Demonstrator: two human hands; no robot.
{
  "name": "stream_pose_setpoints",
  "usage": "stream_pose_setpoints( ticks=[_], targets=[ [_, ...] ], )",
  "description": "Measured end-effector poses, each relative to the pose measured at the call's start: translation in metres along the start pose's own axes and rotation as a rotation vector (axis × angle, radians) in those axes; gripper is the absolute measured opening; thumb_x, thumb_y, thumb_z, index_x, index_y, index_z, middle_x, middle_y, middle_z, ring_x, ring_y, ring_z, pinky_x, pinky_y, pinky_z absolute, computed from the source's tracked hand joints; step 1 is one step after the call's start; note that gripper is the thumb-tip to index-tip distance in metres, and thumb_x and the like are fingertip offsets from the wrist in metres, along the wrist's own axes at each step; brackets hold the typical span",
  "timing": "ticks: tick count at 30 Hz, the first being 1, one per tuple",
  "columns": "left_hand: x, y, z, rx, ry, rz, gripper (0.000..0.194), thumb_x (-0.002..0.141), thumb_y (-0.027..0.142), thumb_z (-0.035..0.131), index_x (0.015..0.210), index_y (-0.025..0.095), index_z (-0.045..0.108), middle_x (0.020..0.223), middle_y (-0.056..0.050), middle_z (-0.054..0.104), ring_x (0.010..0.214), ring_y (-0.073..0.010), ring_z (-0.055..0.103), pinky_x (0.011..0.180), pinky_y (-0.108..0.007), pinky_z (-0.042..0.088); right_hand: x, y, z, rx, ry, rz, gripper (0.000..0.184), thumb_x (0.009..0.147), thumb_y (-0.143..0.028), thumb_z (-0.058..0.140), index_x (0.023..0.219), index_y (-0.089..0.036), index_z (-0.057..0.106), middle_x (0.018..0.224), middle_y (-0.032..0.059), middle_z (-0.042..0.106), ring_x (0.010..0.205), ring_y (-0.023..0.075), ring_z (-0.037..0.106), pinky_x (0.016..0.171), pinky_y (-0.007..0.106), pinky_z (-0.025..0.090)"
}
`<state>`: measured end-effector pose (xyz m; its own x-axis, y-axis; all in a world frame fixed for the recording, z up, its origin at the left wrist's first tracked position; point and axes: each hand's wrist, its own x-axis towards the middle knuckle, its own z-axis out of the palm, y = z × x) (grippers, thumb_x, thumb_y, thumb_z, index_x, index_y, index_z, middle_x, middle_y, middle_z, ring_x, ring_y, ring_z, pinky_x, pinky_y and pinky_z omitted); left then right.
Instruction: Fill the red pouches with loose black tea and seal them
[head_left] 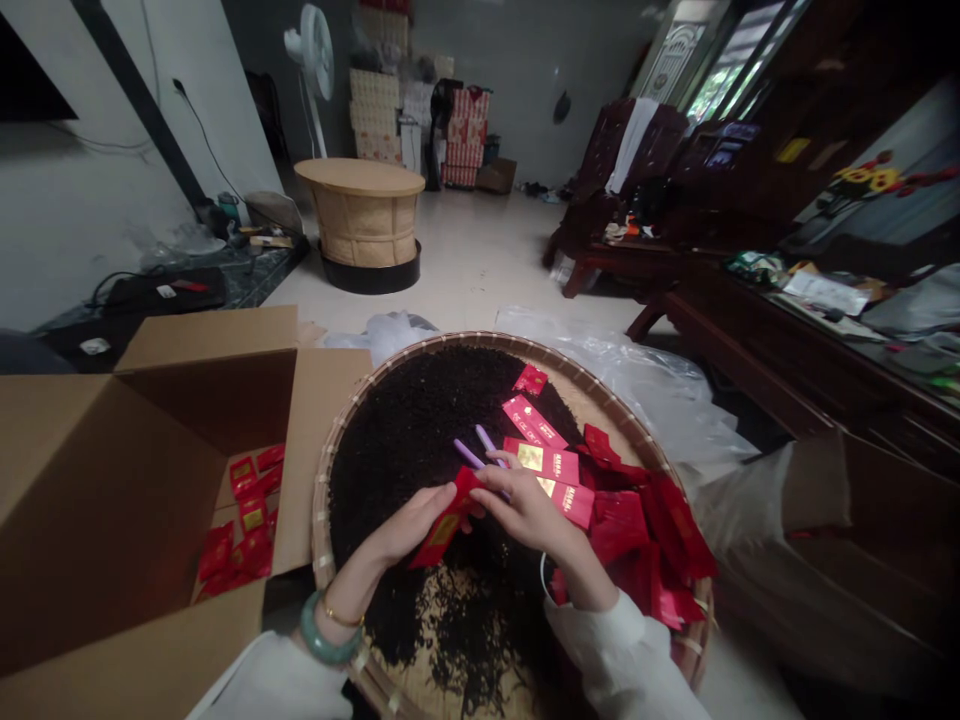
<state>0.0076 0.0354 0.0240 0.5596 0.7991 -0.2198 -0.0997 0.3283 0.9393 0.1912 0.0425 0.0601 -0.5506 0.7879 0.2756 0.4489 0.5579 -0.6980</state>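
Between both hands is a small red packet [436, 543] with a gold patch, tilted over a round woven bamboo tray [321, 500]. My left hand [411, 522] pinches its upper edge. My right hand [525, 508] is closed on the packet's top corner. Two slim purple prongs [469, 454] stick out by my right fingers; whether that hand holds them I cannot tell. Dark, loose leaves like dry tea [412, 410] cover much of the tray. Flat red packets [622, 525] lie heaped on its right side, beside pink-red printed packets [544, 460].
An open cardboard box [281, 480] stands at the left with several red packets [251, 515] inside. Clear plastic sheeting [622, 370] lies on the floor behind the tray. A round basket-like stand [367, 220] is farther back. Dark wooden furniture [750, 330] lines the right.
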Motion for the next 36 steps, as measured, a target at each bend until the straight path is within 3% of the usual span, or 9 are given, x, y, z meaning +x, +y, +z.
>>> stream_pose_setpoints(
  ticks=[6,10,13,19,23,26,28,31,36],
  targets=[
    [0.002,0.004,0.000,0.316,0.094,0.193,0.052,0.086,0.055,0.045,0.089,0.011,0.072,0.086,-0.009,0.072,0.079,-0.0212,0.062,0.079,-0.033,0.047,-0.003,-0.005,-0.001,0.005,-0.137,0.055,0.012,0.090,-0.021,0.048,0.080,-0.021,0.056,0.070,-0.0020,0.058,0.074,0.0156,0.058,0.100,0.042,0.039],
    [0.001,0.005,0.002,0.396,0.109,0.337,0.049,0.089,0.049,0.042,0.104,0.013,0.072,0.105,-0.011,0.071,0.098,-0.0253,0.063,0.096,-0.038,0.043,-0.001,-0.005,0.003,0.136,-0.293,0.073,0.014,0.085,-0.028,0.058,0.091,-0.017,0.063,0.087,0.0032,0.065,0.082,0.0168,0.059,0.082,0.030,0.048],
    [0.001,0.001,0.002,0.405,0.061,0.316,0.049,0.090,0.046,0.041,0.112,0.013,0.069,0.112,-0.012,0.070,0.103,-0.0257,0.063,0.100,-0.039,0.042,0.000,0.000,0.008,0.092,-0.388,0.110,0.024,0.086,-0.035,0.055,0.072,-0.016,0.061,0.070,-0.0005,0.060,0.064,0.0127,0.052,0.071,0.027,0.048],
    [0.003,-0.005,-0.004,0.400,0.037,0.199,0.049,0.089,0.043,0.047,0.130,0.017,0.054,0.121,-0.008,0.066,0.114,-0.0256,0.057,0.103,-0.040,0.038,-0.002,0.004,0.007,0.071,-0.418,0.161,0.049,0.096,-0.049,0.030,0.058,-0.020,0.043,0.052,-0.0066,0.036,0.058,0.0122,0.047,0.104,0.043,0.031],
    [0.004,-0.004,-0.008,0.429,0.068,0.138,0.052,0.086,0.041,0.053,0.133,0.017,0.050,0.120,-0.006,0.066,0.113,-0.0257,0.057,0.102,-0.040,0.039,-0.005,0.004,0.005,0.079,-0.427,0.215,0.059,0.092,-0.063,0.021,0.053,-0.021,0.036,0.051,-0.0063,0.032,0.056,0.0118,0.043,0.101,0.040,0.036],
    [0.003,-0.002,-0.008,0.409,0.020,0.128,0.047,0.085,0.043,0.054,0.125,0.017,0.059,0.125,-0.009,0.063,0.115,-0.0265,0.057,0.102,-0.039,0.038,-0.008,0.007,0.006,0.092,-0.430,0.225,0.063,0.090,-0.066,0.017,0.055,-0.021,0.042,0.056,-0.0026,0.042,0.063,0.0141,0.049,0.088,0.036,0.046],
    [0.003,-0.002,-0.006,0.366,-0.057,0.133,0.047,0.087,0.045,0.050,0.124,0.018,0.061,0.126,-0.010,0.062,0.115,-0.0262,0.057,0.103,-0.038,0.037,-0.009,0.009,0.006,0.142,-0.438,0.182,0.063,0.091,-0.064,0.016,0.064,-0.020,0.052,0.069,0.0012,0.056,0.080,0.0172,0.056,0.092,0.037,0.045],
    [0.003,-0.003,-0.004,0.307,-0.140,0.122,0.049,0.090,0.048,0.044,0.124,0.017,0.060,0.125,-0.010,0.063,0.112,-0.0250,0.059,0.103,-0.038,0.037,-0.010,0.010,0.007,0.217,-0.491,0.131,0.060,0.093,-0.061,0.018,0.081,-0.021,0.062,0.083,0.0015,0.065,0.097,0.0182,0.059,0.109,0.043,0.031],
    [0.003,-0.002,-0.004,0.285,-0.130,0.078,0.045,0.086,0.045,0.052,0.118,0.016,0.065,0.120,-0.010,0.066,0.112,-0.0261,0.058,0.101,-0.038,0.038,-0.009,0.008,0.007,0.234,-0.545,0.136,0.059,0.095,-0.056,0.017,0.096,-0.021,0.064,0.087,0.0006,0.068,0.103,0.0179,0.062,0.115,0.049,0.017]
  ],
)
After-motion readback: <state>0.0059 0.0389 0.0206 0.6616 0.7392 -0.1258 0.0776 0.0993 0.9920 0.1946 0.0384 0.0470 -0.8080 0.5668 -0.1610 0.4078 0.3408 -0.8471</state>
